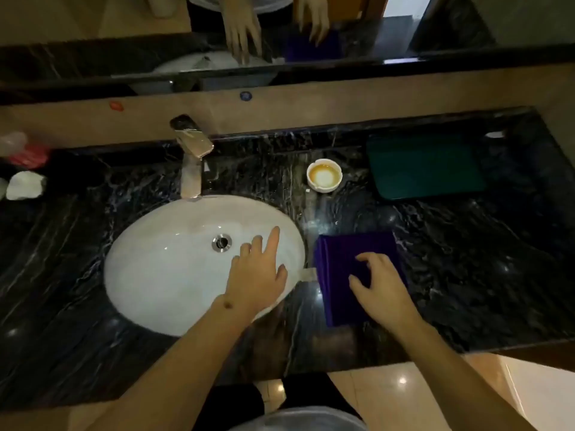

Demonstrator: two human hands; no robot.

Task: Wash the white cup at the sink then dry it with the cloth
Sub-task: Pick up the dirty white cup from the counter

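A small white cup (324,175) with brown residue inside stands on the black marble counter behind and right of the oval white sink (174,262). A folded purple cloth (345,275) lies flat just right of the sink. My left hand (258,272) hovers over the sink's right side, fingers spread, holding nothing. Over the cloth's right part is my right hand (379,284), fingers curled loosely and apart, empty. The metal faucet (191,157) rises behind the sink. No water is seen running.
A dark green tray (426,166) lies at the back right of the counter (482,275). White and red items (25,169) sit at the far left. A mirror (280,32) runs along the back wall. The counter's front edge is near my body.
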